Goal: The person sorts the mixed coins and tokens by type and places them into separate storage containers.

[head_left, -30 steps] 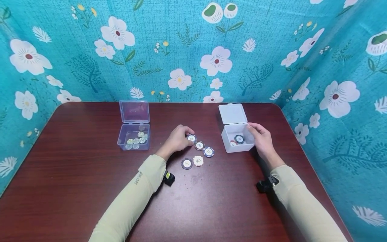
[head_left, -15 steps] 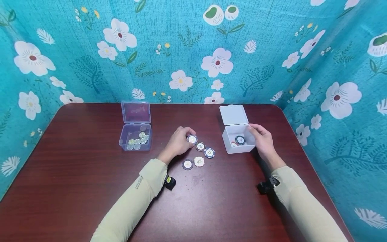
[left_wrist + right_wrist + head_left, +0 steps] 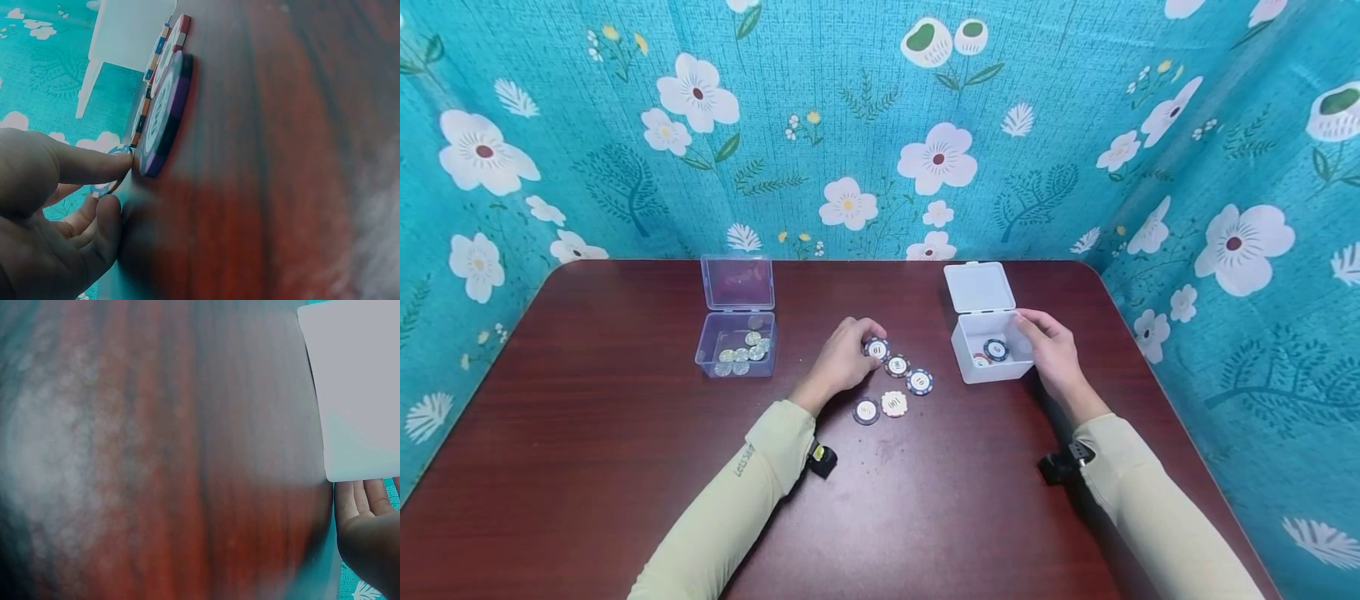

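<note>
My left hand (image 3: 844,357) pinches a blue-and-white poker chip (image 3: 877,349) marked 10 between thumb and fingers. In the left wrist view that chip (image 3: 103,189) shows partly behind the fingers. Beside it lie a dark-edged chip (image 3: 897,366) and a blue chip (image 3: 920,382). Nearer me are a white-edged chip (image 3: 894,404) marked 100 and a dark purple chip (image 3: 866,411). My right hand (image 3: 1055,350) grips the right wall of the white box (image 3: 992,373), thumb at the rim. Inside the box sits a dark chip (image 3: 996,349), overlapping a reddish one (image 3: 981,360).
A clear purplish box (image 3: 709,343) with several silvery coins (image 3: 741,355) stands at the left, its lid (image 3: 738,283) raised. The white box's lid (image 3: 979,287) leans back. A flowered curtain (image 3: 850,125) hangs behind the dark wooden table (image 3: 625,433).
The left hand keeps its hold at the same chip, which has tilted slightly. The right hand stays at the white box. The whole head view has shifted a little.
</note>
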{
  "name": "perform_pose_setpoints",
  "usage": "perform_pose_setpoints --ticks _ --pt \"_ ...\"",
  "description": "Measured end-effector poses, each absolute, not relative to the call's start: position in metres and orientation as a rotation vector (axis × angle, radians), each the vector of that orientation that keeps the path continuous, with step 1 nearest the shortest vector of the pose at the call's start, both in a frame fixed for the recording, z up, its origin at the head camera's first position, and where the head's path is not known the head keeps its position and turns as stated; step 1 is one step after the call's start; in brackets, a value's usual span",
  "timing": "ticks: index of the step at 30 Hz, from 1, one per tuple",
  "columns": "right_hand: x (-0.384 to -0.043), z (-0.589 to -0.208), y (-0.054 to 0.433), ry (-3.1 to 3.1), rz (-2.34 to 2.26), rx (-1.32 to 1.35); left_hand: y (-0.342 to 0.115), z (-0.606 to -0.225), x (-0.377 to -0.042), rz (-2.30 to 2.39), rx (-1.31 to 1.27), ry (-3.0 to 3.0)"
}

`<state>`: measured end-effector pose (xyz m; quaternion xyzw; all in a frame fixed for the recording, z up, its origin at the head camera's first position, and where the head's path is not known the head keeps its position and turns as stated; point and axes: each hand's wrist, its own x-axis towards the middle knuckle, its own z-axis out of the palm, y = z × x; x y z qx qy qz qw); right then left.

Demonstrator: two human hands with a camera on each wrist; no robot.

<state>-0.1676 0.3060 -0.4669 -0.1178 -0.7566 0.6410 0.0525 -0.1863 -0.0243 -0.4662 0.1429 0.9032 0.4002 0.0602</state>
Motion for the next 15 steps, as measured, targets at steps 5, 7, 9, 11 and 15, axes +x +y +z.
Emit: perform_pose_setpoints --ticks 5,7,9,11,15 --pt "-0.1685 -0.4685 0.3077 -2.309 1.932 -0.368 -0.0245 -0.4655 -0.1867 1.232 0.442 2.713" --pt "-0.1686 -0.4701 0.3088 -2.313 1.917 -0.371 -0.0249 -0.4661 -0.1873 1.252 0.441 2.707" --pt "-0.1686 -0.4714 0.3095 -2.311 1.907 -0.366 -0.0255 -0.4669 -0.1881 1.283 0.439 2.7" --pt "-0.1685 -0.4722 0.3099 -2.311 1.9 -0.363 -0.0263 -0.467 -0.1883 1.326 0.426 2.675" --pt "-0.1675 -0.4731 0.3097 -2.337 1.878 -0.372 -0.0275 -0.467 -0.1873 1.429 0.378 2.586"
